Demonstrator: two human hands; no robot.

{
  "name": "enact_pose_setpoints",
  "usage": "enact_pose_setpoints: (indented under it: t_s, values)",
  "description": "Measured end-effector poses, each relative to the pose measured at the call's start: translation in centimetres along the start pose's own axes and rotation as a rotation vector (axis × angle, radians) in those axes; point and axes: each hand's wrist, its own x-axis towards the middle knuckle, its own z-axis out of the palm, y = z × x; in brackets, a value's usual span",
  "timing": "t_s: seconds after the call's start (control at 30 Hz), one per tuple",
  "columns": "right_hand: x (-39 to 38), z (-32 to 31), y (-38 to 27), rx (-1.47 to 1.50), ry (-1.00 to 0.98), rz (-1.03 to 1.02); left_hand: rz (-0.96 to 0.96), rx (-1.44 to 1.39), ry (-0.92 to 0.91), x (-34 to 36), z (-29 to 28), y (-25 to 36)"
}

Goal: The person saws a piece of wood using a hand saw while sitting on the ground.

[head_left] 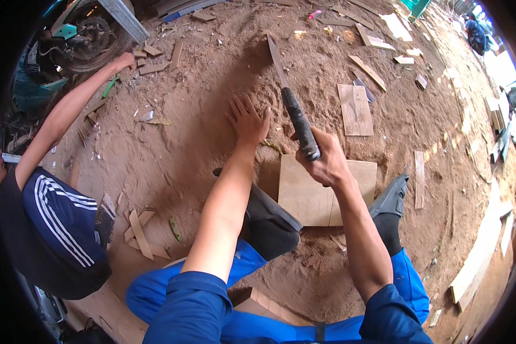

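Observation:
My right hand [324, 157] grips the black wrapped handle [297, 119] of a long blade tool [276, 60], held above the sandy ground with its blade pointing away from me. My left hand [248, 120] has its fingers spread, low over or on the dirt just left of the tool; whether it touches is hard to tell. A square light wooden board [304, 195] lies between my dark-shod feet [269, 223], partly behind my right hand and forearm. Behind the tool to the right lies a smaller thin wooden piece [355, 109].
A co-worker [69, 223] sits at my left, their arm [69, 114] stretched toward small wood offcuts [155, 67]. A wheeled machine [89, 37] stands at the back left beside a metal post [120, 17]. Long pale planks [476, 246] lie at the right; scraps [367, 71] are scattered about.

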Motion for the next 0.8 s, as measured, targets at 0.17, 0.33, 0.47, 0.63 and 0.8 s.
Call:
enact_pose_setpoints:
  t_s: [0.17, 0.33, 0.47, 0.63, 0.8]
  values:
    - [-1.4, 1.3, 0.0, 0.100, -0.127, -0.144, -0.104, -0.023, 0.031, 1.3, 0.3, -0.1]
    - [-4.0, -0.9, -1.3, 0.160, -0.233, -0.079, -0.160, -0.005, -0.043, 1.1, -0.7, -0.6]
    - [-6.4, -2.4, -3.1, 0.202, -0.079, 0.007, -0.198, -0.056, -0.021, 1.3, -1.2, -0.3]
    - [-4.6, -1.1, -2.9, 0.076, 0.062, -0.098, -0.188, -0.056, -0.042, 1.4, -1.4, -0.6]
    - [0.7, -0.2, -0.6, -0.022, 0.075, -0.078, -0.190, -0.009, -0.068, 1.3, -1.6, 0.1]
